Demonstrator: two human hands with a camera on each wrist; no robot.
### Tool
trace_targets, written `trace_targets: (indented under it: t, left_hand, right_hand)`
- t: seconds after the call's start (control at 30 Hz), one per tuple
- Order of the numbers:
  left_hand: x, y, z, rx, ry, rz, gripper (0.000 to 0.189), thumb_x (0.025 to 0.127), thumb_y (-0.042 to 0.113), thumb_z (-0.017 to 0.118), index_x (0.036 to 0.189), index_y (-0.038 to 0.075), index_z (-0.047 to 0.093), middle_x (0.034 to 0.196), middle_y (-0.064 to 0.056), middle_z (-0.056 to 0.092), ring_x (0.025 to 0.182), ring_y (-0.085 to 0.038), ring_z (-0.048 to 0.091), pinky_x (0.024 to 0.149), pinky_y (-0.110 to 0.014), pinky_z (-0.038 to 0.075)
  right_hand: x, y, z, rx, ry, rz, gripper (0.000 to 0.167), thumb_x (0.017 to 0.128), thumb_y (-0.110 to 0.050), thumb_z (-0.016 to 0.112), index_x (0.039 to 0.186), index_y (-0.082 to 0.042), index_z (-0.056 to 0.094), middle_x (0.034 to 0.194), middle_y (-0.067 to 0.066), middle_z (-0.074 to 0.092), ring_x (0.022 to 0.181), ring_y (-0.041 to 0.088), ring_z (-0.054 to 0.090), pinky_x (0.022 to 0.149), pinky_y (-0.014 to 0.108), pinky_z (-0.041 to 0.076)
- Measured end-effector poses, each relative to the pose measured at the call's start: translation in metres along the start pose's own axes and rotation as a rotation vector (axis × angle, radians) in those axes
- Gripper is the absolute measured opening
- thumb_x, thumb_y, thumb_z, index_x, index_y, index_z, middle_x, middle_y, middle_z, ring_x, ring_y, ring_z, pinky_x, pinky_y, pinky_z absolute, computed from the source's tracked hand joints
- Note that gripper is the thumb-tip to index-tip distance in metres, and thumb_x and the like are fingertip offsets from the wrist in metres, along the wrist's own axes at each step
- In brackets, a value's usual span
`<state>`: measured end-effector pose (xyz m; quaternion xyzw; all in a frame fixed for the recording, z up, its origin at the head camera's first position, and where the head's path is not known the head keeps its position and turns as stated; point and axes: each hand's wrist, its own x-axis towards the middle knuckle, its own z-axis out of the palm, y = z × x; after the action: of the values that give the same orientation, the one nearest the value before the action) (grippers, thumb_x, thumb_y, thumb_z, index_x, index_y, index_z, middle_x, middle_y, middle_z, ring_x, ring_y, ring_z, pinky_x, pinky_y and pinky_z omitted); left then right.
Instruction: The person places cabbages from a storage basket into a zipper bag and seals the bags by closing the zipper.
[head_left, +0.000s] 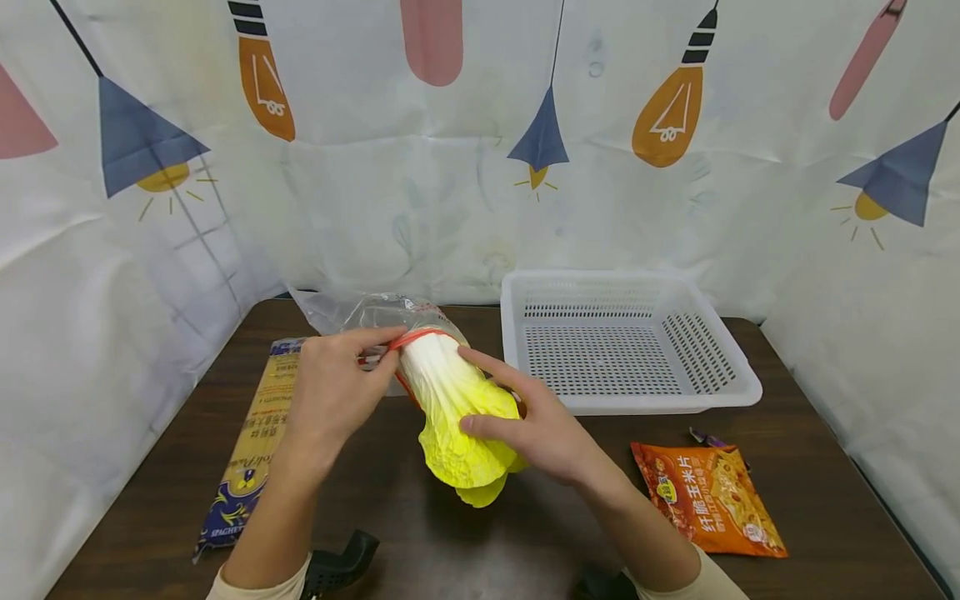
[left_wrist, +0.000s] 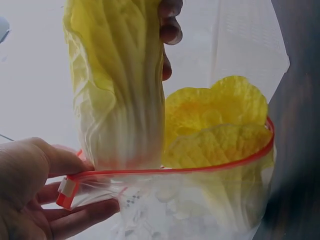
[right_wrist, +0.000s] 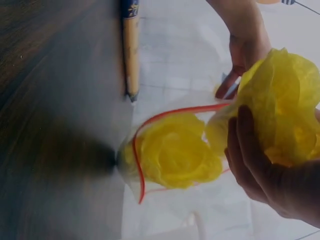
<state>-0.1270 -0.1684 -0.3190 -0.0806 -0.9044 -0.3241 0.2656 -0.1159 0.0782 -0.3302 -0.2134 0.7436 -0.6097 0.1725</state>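
Cabbage [head_left: 468,429], white at base and yellow at leaves, held at the mouth of a clear bag [head_left: 386,312], with base right by the red rim [left_wrist: 220,166]; how deep inside, cannot tell. In the same bag, more yellow cabbage leaves [left_wrist: 217,130], just beside the held one. In grasp around the cabbage, the right hand [head_left: 517,412], with thumb on the leaves, index finger stretched toward the white part, and forearm slanting in from lower right. On the rim near its white slider [left_wrist: 67,186], a pinch by thumb and fingers of the left hand [head_left: 341,387], with forearm steep and leaning rightward. Behind the right hand, a white basket [head_left: 660,406]. Partly covered by the left forearm, a spaghetti packet [head_left: 255,442]. Near the right forearm, an orange snack packet [head_left: 708,500], flat on the tabletop [head_left: 825,500]. Farther back, a pale cloth [head_left: 450,192] with printed lamps.
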Motion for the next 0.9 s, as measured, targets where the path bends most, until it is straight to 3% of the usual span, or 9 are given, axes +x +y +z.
trace_targets:
  t: [0.23, 0.33, 0.57, 0.7, 0.9]
  left_hand:
    - [0.000, -0.001, 0.005, 0.044, 0.024, 0.090, 0.028, 0.088, 0.003, 0.076, 0.115, 0.009, 0.082, 0.105, -0.013, 0.081, 0.079, -0.026, 0.076, 0.059, -0.033, 0.057]
    - [0.001, -0.002, 0.007, 0.063, 0.034, 0.132, 0.028, 0.087, 0.003, 0.077, 0.114, 0.008, 0.082, 0.103, -0.013, 0.081, 0.075, -0.025, 0.076, 0.058, -0.036, 0.057]
    - [0.001, -0.002, 0.012, 0.094, 0.056, 0.216, 0.029, 0.085, 0.003, 0.080, 0.113, 0.009, 0.082, 0.096, -0.010, 0.081, 0.058, -0.014, 0.058, 0.051, -0.027, 0.044]
    - [0.001, -0.003, 0.014, 0.086, 0.046, 0.232, 0.029, 0.084, 0.004, 0.081, 0.112, 0.010, 0.082, 0.094, -0.008, 0.081, 0.060, -0.014, 0.059, 0.053, -0.028, 0.045]
    - [0.001, -0.003, 0.017, 0.049, 0.019, 0.267, 0.028, 0.082, 0.002, 0.082, 0.110, 0.009, 0.083, 0.096, -0.007, 0.081, 0.069, -0.018, 0.067, 0.057, -0.033, 0.052]
  right_hand:
    - [-0.001, 0.003, 0.009, -0.327, 0.208, -0.077, 0.071, 0.087, -0.029, 0.082, 0.151, -0.038, 0.053, 0.136, -0.004, 0.065, 0.101, 0.017, 0.064, 0.082, 0.032, 0.058]
    - [-0.001, 0.004, 0.013, -0.449, 0.259, -0.102, 0.071, 0.085, -0.030, 0.083, 0.150, -0.035, 0.055, 0.135, -0.006, 0.066, 0.100, 0.014, 0.062, 0.080, 0.031, 0.057]
    - [0.002, 0.004, 0.019, -0.634, 0.259, -0.162, 0.074, 0.082, -0.024, 0.087, 0.150, -0.031, 0.058, 0.132, -0.002, 0.066, 0.107, 0.016, 0.062, 0.088, 0.033, 0.055]
    - [0.003, 0.005, 0.019, -0.683, 0.244, -0.162, 0.075, 0.080, -0.018, 0.086, 0.149, -0.033, 0.059, 0.132, -0.002, 0.063, 0.110, 0.020, 0.061, 0.090, 0.035, 0.055]
    - [0.003, 0.004, 0.018, -0.828, 0.208, -0.194, 0.078, 0.079, -0.009, 0.086, 0.148, -0.035, 0.059, 0.147, 0.008, 0.057, 0.122, 0.034, 0.058, 0.098, 0.047, 0.055]
